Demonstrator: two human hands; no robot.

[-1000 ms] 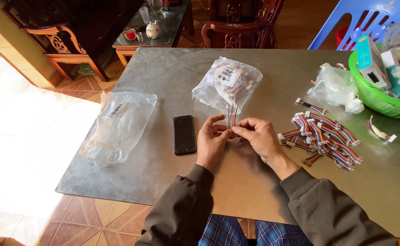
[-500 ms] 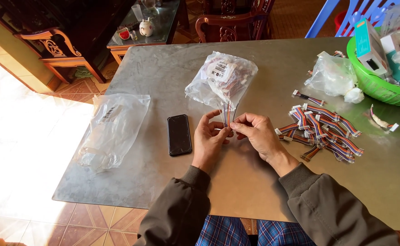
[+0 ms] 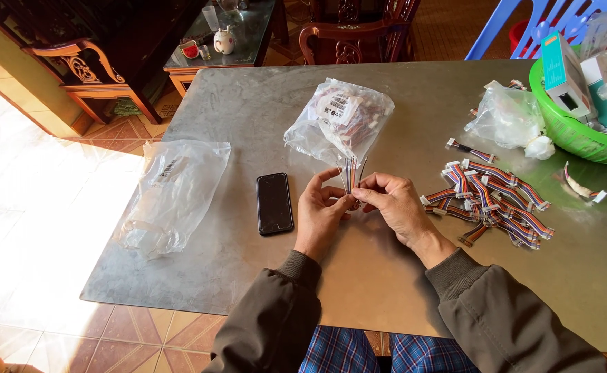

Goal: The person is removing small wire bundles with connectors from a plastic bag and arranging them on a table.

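The left hand [image 3: 321, 214] and the right hand [image 3: 393, 206] meet over the middle of the grey stone-look tabletop [image 3: 262, 110], fingertips pinched together on a short bundle of thin multicoloured wires [image 3: 351, 173]. The wires stand nearly upright out of the fingers, their loose ends fanned slightly just above the hands. Both hands are closed on this bundle, thumbs and forefingers doing the gripping.

Just left of the left hand lies a black smartphone [image 3: 275, 203], face up and flat on the table, apart from the fingers. Further left is a crumpled clear plastic bag [image 3: 172, 195], near the table edge. Directly beyond the hands, touching the wire tips or just behind them, sits a clear plastic bag stuffed with more wires [image 3: 338, 124].

To the right of the right hand a loose heap of rainbow-coloured ribbon cables with white connectors [image 3: 490, 202] spreads across the table, near but not touching the wrist. Beyond it are a small knotted clear bag [image 3: 507, 117] and, at the far right edge, a green plastic basket [image 3: 580, 138] holding boxes.
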